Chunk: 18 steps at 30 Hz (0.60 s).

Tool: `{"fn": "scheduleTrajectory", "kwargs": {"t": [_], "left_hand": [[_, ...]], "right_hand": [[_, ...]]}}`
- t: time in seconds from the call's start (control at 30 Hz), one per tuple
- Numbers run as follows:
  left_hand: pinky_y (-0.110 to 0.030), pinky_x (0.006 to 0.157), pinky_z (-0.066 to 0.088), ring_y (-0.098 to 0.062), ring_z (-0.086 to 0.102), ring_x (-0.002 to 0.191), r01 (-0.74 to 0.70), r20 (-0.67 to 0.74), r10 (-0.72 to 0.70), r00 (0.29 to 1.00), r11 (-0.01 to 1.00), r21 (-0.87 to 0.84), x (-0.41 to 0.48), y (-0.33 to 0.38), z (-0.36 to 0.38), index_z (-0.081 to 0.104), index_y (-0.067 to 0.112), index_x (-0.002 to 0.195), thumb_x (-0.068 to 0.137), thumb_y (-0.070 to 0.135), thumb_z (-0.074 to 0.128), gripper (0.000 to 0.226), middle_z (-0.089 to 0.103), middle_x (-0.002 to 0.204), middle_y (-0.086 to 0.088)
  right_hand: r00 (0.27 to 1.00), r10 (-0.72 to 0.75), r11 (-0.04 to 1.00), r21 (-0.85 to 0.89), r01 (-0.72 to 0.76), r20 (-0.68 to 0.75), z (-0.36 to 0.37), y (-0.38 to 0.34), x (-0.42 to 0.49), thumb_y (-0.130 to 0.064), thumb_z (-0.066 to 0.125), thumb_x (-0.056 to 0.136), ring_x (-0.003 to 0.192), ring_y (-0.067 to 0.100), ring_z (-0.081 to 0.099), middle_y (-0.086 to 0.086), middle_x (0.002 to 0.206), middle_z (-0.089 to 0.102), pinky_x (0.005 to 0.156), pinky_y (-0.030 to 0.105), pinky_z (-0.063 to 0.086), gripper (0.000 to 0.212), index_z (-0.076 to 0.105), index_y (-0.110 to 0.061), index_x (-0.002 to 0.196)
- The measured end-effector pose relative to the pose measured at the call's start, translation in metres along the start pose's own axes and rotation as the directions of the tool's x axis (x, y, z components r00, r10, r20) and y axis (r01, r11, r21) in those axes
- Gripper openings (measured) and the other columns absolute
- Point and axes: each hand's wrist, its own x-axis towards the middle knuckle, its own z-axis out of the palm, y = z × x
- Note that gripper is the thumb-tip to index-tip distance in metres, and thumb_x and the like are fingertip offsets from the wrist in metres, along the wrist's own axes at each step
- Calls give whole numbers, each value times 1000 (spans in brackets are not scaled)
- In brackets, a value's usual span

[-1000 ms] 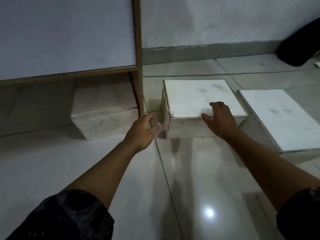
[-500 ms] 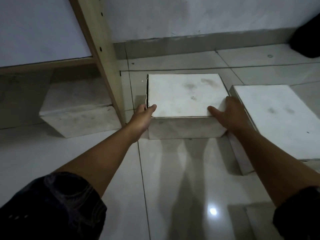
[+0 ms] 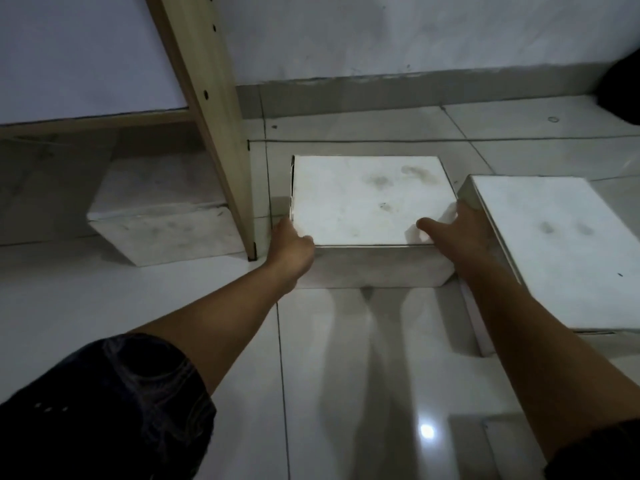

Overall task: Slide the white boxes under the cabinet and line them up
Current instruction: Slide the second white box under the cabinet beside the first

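Middle white box (image 3: 367, 199) gripped at near corners by left hand (image 3: 289, 242) and right hand (image 3: 457, 233).
Steer it round the cabinet leg (image 3: 221, 133), pushing evenly.

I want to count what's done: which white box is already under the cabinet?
The left box, tucked below the cabinet. The middle box and the right box sit on open floor.

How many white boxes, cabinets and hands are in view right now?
White boxes: 3 (left box, middle box, right box)
Cabinet: 1
Hands: 2 (left hand, right hand, both gripping the middle box)
Total: 6
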Motion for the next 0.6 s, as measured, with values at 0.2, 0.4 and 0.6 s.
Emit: {"fn": "scheduleTrajectory", "kwargs": {"t": [0.2, 0.4, 0.6], "left_hand": [[-20, 88, 33, -16, 49, 109, -62, -10, 62, 998, 998, -5, -31, -4, -29, 44, 9, 133, 94, 8, 48, 39, 51, 129, -3], [-23, 90, 35, -13, 47, 109, -131, 17, 132, 991, 991, -33, -64, -12, -64, 42, 9, 133, 93, 6, 50, 40, 49, 135, -6], [-33, 104, 40, -22, 48, 122, -119, 42, 119, 992, 993, 21, -100, -28, -100, 42, 13, 134, 94, 13, 50, 40, 46, 139, -7]], "right_hand": [[1000, -6, 1000, -8, 6, -16, -2, 3, -29, -64, 60, 40, 105, 34, 57, 15, 114, 58, 89, 50, 50, 86, 51, -14, 109], [993, 30, 999, 17, -28, -113, -9, 0, -68, -66, 69, 49, 102, 32, 58, 15, 115, 58, 78, 33, 47, 84, 58, -9, 110], [990, 34, 999, 22, -31, -134, -15, -6, -104, -61, 76, 57, 112, 36, 53, 21, 124, 50, 89, 38, 49, 84, 60, -2, 114]]}}
